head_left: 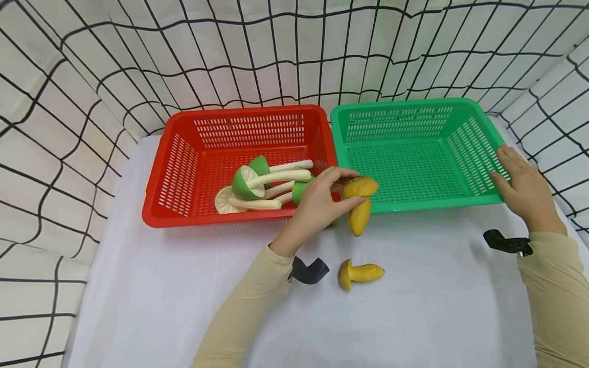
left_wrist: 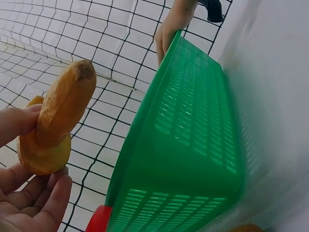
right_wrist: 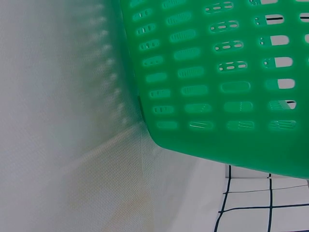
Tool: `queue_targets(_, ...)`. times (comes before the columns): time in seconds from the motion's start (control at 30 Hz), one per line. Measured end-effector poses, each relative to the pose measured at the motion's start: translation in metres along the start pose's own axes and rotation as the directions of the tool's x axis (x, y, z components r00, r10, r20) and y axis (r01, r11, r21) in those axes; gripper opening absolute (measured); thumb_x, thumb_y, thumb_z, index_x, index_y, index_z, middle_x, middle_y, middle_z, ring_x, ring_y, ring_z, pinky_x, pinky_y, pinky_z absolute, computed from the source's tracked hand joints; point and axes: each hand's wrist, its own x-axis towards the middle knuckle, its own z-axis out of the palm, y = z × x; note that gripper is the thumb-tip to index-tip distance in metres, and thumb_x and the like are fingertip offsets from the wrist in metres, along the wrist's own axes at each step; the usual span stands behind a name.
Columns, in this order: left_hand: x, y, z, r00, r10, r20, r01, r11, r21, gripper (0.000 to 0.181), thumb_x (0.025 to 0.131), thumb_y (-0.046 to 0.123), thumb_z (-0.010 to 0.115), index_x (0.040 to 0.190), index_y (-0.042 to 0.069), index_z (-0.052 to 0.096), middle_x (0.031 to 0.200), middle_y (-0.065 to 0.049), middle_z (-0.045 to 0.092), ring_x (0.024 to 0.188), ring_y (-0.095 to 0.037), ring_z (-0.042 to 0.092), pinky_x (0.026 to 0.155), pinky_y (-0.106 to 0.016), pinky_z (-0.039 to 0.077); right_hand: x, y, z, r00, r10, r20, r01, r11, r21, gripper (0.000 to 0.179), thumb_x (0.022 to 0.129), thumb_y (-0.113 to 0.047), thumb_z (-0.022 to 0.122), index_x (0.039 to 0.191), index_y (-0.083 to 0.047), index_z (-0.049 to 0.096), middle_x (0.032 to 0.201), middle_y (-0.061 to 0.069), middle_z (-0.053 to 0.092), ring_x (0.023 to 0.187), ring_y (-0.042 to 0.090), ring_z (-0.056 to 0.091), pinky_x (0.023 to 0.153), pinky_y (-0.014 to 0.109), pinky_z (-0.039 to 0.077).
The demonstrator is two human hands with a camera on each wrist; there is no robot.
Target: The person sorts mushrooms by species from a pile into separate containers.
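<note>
My left hand (head_left: 317,204) pinches a toy yellow mushroom (head_left: 359,214) between thumb and fingers, over the near left corner of the green basket (head_left: 442,205). In the left wrist view, the mushroom's thick stem (left_wrist: 67,104) points up and its cap is lower, by the fingertips. My right hand (head_left: 529,186) rests on the green basket's right rim, its fingers reaching over the edge. Another yellow mushroom (head_left: 363,273) lies on the white table in front of the baskets. The right wrist view has only the basket's outer wall (right_wrist: 217,140), without the hand.
A red basket (head_left: 221,221) stands against the green one's left side. It holds several green-capped mushrooms (head_left: 248,184) with pale stems. Behind the baskets and along both sides rises a black wire grid (head_left: 294,62) over white cloth.
</note>
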Motion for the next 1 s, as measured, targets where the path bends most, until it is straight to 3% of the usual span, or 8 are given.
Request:
queue_targets(0.3, 0.027, -0.001, 0.009, 0.999, -0.04, -0.005, 0.039, 0.998, -0.049, 0.042, 0.083, 0.017, 0.073, 0.12, 0.004, 0.059, 0.114, -0.004, 0.06, 0.103, -0.013, 0.056, 0.086, -0.014, 0.046, -0.002, 0.001, -0.001, 1.0, -0.014, -0.007, 0.014, 1.0, 0.021, 0.058, 0.101, -0.027, 0.03, 0.149, 0.0, 0.014, 0.155, 0.018, 0.012, 0.143, 0.029, 0.006, 0.115, 0.043, 0.005)
queue_targets(0.47, 0.041, -0.003, 0.016, 0.998, -0.045, -0.041, 0.043, 0.998, -0.055, 0.041, 0.083, 0.016, 0.073, 0.12, 0.003, 0.059, 0.114, -0.005, 0.06, 0.102, -0.013, 0.056, 0.085, -0.014, 0.046, -0.001, 0.001, -0.001, 1.0, -0.019, -0.007, 0.019, 0.999, 0.03, 0.058, 0.101, -0.027, 0.031, 0.149, 0.0, 0.014, 0.154, 0.018, 0.012, 0.143, 0.03, 0.007, 0.115, 0.042, 0.005)
queue_targets(0.63, 0.054, -0.007, 0.027, 0.997, -0.024, -0.076, 0.029, 0.997, 0.072, 0.04, 0.083, 0.016, 0.072, 0.118, 0.002, 0.06, 0.112, -0.007, 0.059, 0.097, -0.015, 0.056, 0.081, -0.017, 0.047, -0.001, 0.002, -0.001, 1.0, -0.022, -0.015, 0.023, 0.999, 0.033, 0.058, 0.101, -0.027, 0.031, 0.149, -0.001, 0.015, 0.155, 0.017, 0.013, 0.143, 0.03, 0.008, 0.115, 0.043, 0.005)
queue_targets(0.77, 0.059, -0.008, 0.033, 0.996, 0.014, -0.092, 0.004, 0.981, 0.195, 0.04, 0.084, 0.018, 0.071, 0.118, 0.001, 0.06, 0.113, -0.008, 0.059, 0.097, -0.017, 0.055, 0.078, -0.018, 0.046, 0.0, 0.002, 0.0, 0.999, -0.031, -0.024, 0.032, 0.999, 0.043, 0.057, 0.1, -0.026, 0.032, 0.149, 0.0, 0.016, 0.154, 0.018, 0.014, 0.143, 0.029, 0.008, 0.115, 0.043, 0.006)
queue_targets(1.0, 0.062, -0.01, 0.038, 0.999, 0.014, -0.036, -0.001, 0.949, 0.316, 0.042, 0.086, 0.022, 0.07, 0.122, 0.003, 0.059, 0.116, -0.007, 0.059, 0.103, -0.017, 0.055, 0.084, -0.019, 0.045, -0.001, 0.0, -0.002, 1.0, -0.015, -0.017, 0.015, 0.999, 0.029, 0.058, 0.1, -0.026, 0.032, 0.149, 0.0, 0.015, 0.154, 0.018, 0.014, 0.143, 0.03, 0.008, 0.115, 0.044, 0.006)
